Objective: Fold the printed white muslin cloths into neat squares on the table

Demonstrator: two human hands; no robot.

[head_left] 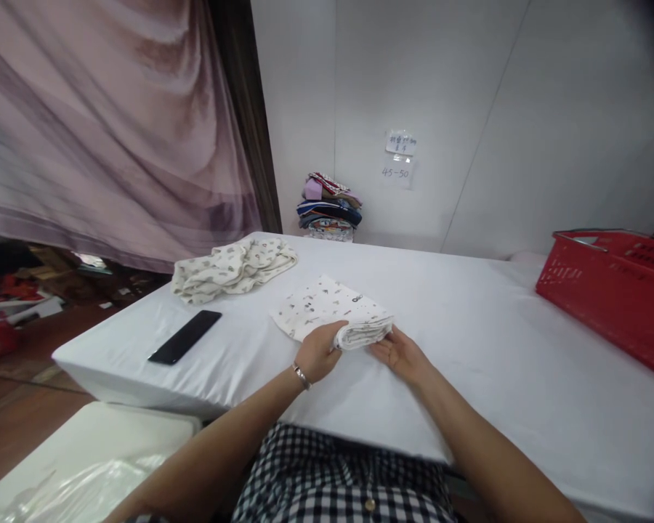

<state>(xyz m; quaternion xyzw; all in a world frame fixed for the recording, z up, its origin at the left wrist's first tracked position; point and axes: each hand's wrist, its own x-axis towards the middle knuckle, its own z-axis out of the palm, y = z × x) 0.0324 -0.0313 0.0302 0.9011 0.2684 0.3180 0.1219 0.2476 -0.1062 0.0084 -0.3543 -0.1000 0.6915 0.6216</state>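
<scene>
Nearest is the person's black-and-white checked garment, up against the near edge of the white-covered table. Left of it, below the table's near left corner, is a white flat-topped piece with clear plastic film over its nearer part.

Above the surface's near edge, about midway along the part in view, both hands are at a white printed cloth. The left hand, with a metal bracelet at its wrist, is closed around the left end of the thick folded layers. The right hand has its palm turned upward and its fingers against the underside of the right end; whether it pinches the fabric cannot be told. The cloth's single, spread part fans out toward the far edge.

A flat black slab lies near the left edge. Farther along that edge, toward the far left corner, is a crumpled cream printed cloth. A red plastic basket sits toward the far right. Just beyond the far edge, a pile of folded clothes rises before a pale wall bearing a paper label reading "45-50". A pink curtain hangs at left.
</scene>
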